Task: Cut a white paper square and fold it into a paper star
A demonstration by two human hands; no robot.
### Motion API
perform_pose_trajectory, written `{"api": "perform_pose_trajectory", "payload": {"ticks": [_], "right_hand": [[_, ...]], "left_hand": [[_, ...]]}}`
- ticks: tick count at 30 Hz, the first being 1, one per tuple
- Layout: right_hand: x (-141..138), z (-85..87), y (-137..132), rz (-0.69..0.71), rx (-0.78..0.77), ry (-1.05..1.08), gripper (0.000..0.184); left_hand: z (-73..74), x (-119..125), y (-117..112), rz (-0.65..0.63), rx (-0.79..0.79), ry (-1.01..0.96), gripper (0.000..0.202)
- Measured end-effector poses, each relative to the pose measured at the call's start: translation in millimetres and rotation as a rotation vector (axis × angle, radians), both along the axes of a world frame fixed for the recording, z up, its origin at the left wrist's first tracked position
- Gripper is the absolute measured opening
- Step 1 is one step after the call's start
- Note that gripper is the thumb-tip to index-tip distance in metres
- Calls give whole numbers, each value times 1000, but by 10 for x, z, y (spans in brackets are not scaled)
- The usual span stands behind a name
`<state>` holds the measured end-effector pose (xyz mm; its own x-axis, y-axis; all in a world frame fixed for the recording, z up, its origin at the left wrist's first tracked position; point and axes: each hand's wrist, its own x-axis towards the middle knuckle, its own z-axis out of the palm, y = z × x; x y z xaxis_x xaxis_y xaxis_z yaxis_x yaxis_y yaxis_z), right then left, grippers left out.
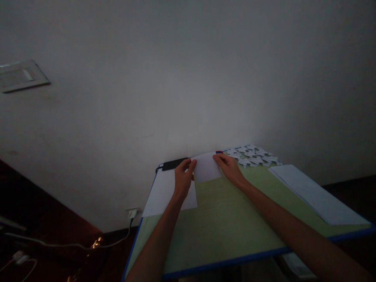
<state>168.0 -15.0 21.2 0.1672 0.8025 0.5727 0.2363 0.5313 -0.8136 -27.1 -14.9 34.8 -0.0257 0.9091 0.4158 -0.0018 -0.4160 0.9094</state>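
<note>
The two bare forearms (282, 218) lay nearest, reaching over a green, blue-edged surface (223, 223). The left hand (182, 178) had its fingers pinched on the left side of a small white sheet (206, 168); the right hand (231, 168) gripped its upper right corner between thumb and fingers. The sheet was near the far edge of the surface, between both hands. A larger white paper (160, 196) lay to the left, below a black flat object (172, 165). Folded paper pieces (252, 156) clustered at the far right, beyond some long white sheets (317, 196).
</note>
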Motion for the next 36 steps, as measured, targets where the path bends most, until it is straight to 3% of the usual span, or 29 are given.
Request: {"api": "perform_pose_trajectory", "payload": {"ticks": [6,14,24,36], "right_hand": [[-72,-11,-16,39,7,-24,37],[-139,-44,-37,8,46,-25,39],[-341,-126,-126,-109,111,-49,33],[-413,-180,-142,-186,159,-87,35]], "left_hand": [[34,-36,3,-20,-48,-25,55],[22,-41,53,116,8,2,53],[-36,64,-60,334,136,121,40],[-28,58,-61,331,126,140,41]]}}
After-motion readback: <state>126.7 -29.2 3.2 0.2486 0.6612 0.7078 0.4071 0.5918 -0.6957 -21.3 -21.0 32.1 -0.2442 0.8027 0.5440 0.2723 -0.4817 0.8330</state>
